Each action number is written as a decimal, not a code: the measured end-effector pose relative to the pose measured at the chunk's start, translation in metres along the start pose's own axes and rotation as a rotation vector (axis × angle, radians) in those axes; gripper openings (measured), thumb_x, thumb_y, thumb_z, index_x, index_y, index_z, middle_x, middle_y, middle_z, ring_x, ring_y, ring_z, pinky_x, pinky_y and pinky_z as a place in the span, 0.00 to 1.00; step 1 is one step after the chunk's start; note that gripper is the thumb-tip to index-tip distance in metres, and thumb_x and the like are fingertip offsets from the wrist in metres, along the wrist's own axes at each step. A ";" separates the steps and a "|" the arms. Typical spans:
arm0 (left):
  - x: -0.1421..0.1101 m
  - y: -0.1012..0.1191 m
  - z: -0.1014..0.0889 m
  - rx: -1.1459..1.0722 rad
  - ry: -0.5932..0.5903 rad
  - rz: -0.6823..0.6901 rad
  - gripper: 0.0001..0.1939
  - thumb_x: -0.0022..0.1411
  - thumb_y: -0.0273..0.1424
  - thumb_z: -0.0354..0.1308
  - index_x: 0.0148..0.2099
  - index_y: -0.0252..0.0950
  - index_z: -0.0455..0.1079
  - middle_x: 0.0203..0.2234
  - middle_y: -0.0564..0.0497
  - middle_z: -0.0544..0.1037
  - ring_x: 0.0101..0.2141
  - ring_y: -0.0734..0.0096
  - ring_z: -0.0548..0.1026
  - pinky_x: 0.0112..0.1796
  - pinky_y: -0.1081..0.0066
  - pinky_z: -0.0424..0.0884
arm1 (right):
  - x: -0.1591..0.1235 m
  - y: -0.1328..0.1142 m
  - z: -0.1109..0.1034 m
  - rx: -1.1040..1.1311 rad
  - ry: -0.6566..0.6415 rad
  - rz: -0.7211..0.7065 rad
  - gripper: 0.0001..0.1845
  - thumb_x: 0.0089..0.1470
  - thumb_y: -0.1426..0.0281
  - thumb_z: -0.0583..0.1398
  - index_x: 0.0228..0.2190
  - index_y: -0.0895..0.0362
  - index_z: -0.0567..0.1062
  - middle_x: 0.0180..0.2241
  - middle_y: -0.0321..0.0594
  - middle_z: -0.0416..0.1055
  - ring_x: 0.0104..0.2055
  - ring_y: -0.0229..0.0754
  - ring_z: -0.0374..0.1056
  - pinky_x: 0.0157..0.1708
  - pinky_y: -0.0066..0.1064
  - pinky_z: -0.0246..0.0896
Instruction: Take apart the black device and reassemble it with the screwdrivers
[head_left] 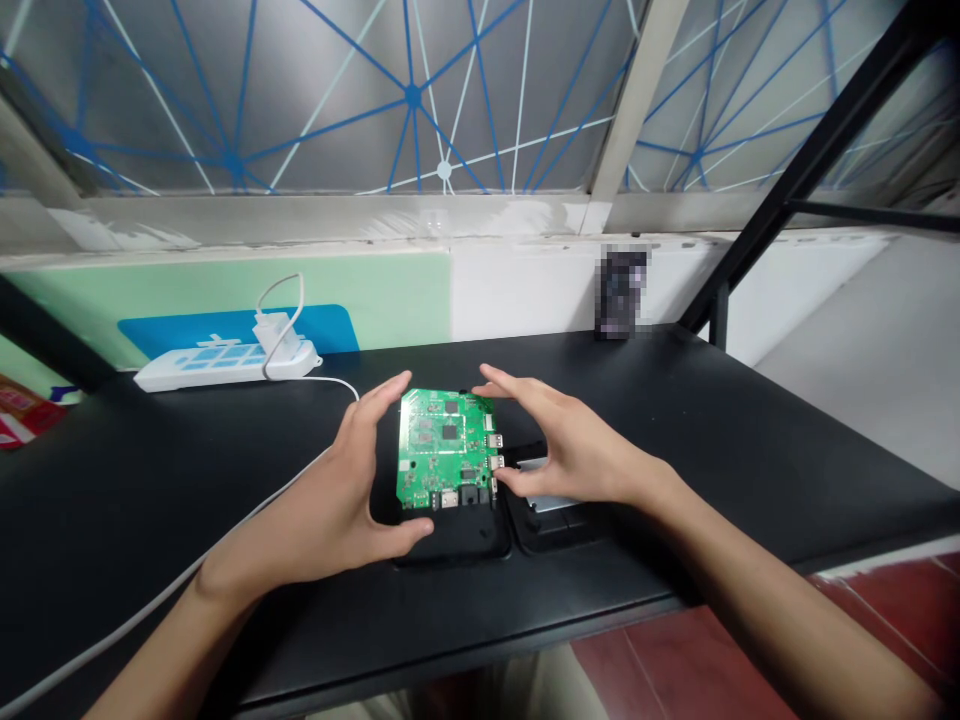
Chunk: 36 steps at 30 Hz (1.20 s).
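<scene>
A green circuit board (436, 440) sits over a black plastic case half (469, 535), with metal and black ports along its near and right edges. My right hand (574, 440) has its thumb at the board's right edge by the ports and a finger at the top right corner, gripping it there. On the other side, my left hand (341, 495) is open around the board, thumb and fingers spread wide. Its thumb is over the case below the near edge. Partly hidden under my right hand lies a second black case part (559, 535) with a silver plate (547, 487).
A white power strip (225, 365) with a plugged-in charger (276, 335) stands at the back left; its white cable (165, 600) runs down the left side of the black table (757, 460). A blurred dark object (621, 292) leans on the wall. Black frame bars rise at both sides.
</scene>
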<state>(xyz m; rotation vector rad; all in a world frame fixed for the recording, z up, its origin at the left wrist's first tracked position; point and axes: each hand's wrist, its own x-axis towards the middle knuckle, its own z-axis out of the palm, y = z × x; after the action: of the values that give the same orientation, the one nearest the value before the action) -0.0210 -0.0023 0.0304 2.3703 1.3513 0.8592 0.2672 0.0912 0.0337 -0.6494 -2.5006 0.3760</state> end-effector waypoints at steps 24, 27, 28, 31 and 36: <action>-0.003 -0.003 0.001 0.162 -0.330 -0.207 0.72 0.46 0.46 0.75 0.76 0.38 0.28 0.73 0.34 0.49 0.70 0.37 0.55 0.66 0.42 0.58 | -0.003 -0.011 -0.002 -0.038 -0.153 0.044 0.54 0.50 0.64 0.67 0.70 0.56 0.48 0.62 0.50 0.69 0.61 0.51 0.69 0.59 0.45 0.69; -0.003 -0.004 0.002 0.179 -0.343 -0.207 0.71 0.46 0.47 0.75 0.76 0.36 0.30 0.73 0.32 0.50 0.70 0.36 0.54 0.66 0.40 0.55 | -0.003 -0.014 -0.001 -0.052 -0.166 0.017 0.52 0.51 0.64 0.66 0.70 0.59 0.49 0.62 0.52 0.69 0.62 0.51 0.68 0.59 0.46 0.69; -0.003 -0.005 0.002 0.179 -0.340 -0.200 0.70 0.46 0.47 0.75 0.76 0.36 0.31 0.73 0.32 0.51 0.70 0.36 0.55 0.66 0.40 0.55 | -0.003 -0.015 -0.001 -0.059 -0.173 0.015 0.52 0.51 0.64 0.66 0.70 0.59 0.49 0.62 0.53 0.69 0.61 0.52 0.69 0.59 0.46 0.69; -0.004 -0.006 0.001 0.175 -0.329 -0.180 0.66 0.46 0.45 0.74 0.75 0.37 0.36 0.72 0.32 0.53 0.69 0.36 0.56 0.66 0.39 0.56 | -0.003 -0.018 0.000 -0.066 -0.186 0.016 0.53 0.51 0.64 0.66 0.71 0.61 0.48 0.61 0.54 0.69 0.61 0.52 0.69 0.58 0.45 0.69; -0.004 -0.007 0.000 0.150 -0.326 -0.182 0.61 0.46 0.44 0.75 0.73 0.38 0.44 0.70 0.34 0.58 0.68 0.36 0.58 0.64 0.41 0.60 | -0.003 -0.019 0.000 -0.050 -0.209 0.007 0.55 0.50 0.63 0.66 0.71 0.60 0.47 0.60 0.52 0.70 0.61 0.52 0.69 0.58 0.43 0.70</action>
<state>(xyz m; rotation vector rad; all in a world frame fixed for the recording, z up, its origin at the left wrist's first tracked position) -0.0273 -0.0022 0.0255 2.3191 1.5038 0.3145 0.2623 0.0735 0.0397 -0.6687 -2.7144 0.4039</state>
